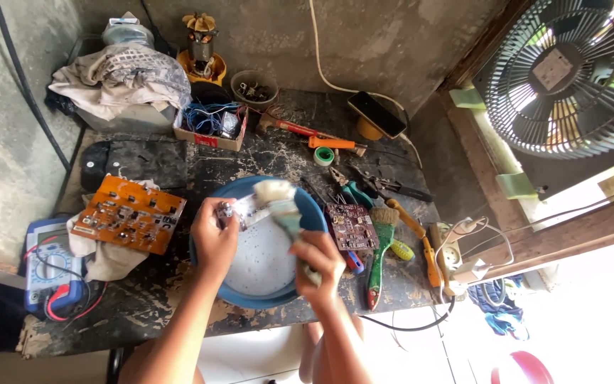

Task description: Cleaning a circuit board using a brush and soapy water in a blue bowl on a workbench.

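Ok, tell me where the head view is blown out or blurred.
Head view: daylight overexposes the lower right corner beneath the fan; wide-angle distortion bends the walls; the brush in the right hand looks slightly motion-blurred; the blue basin stays evenly lit.

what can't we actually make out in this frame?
Head view only:
- Small part in the left hand: mostly hidden by its fingers, and blurred.
- Brush handle: wrapped by the right hand.
- Blue basin: its contents are washed out.
- Multimeter: its screen is too small to tell.
- Fan: cut by the frame edge.
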